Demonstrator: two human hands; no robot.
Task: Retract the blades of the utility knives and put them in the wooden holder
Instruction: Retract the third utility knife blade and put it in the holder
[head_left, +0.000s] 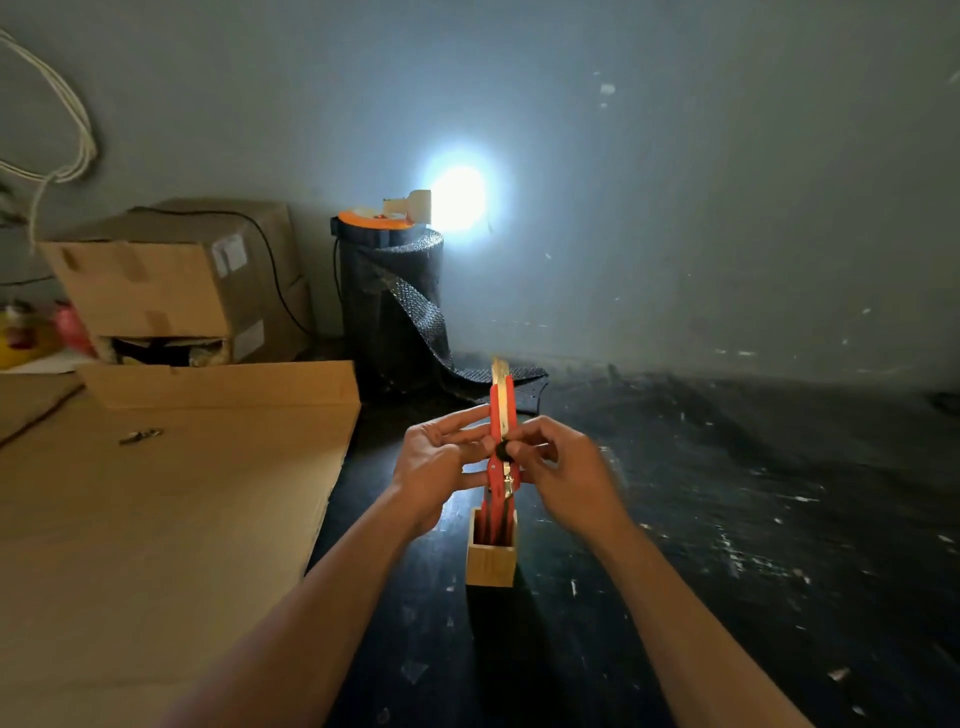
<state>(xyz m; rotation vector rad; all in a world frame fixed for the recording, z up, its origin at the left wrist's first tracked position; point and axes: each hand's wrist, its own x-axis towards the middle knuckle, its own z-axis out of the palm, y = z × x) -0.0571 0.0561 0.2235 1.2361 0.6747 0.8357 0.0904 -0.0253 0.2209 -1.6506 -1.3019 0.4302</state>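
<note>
I hold a red utility knife (501, 415) upright above the wooden holder (491, 561). A short piece of its blade sticks out at the top. My left hand (436, 462) grips the knife's body from the left. My right hand (563, 470) is on it from the right, with fingertips pinching the black slider knob at mid-handle. The small square holder stands on the dark floor just below my hands, with other red knives standing inside it.
A large flat cardboard sheet (156, 519) lies to the left, with a small metal piece (140, 435) on it. Behind it is a cardboard box (182, 280). A black mesh roll (392, 312) with a bright lamp stands by the wall.
</note>
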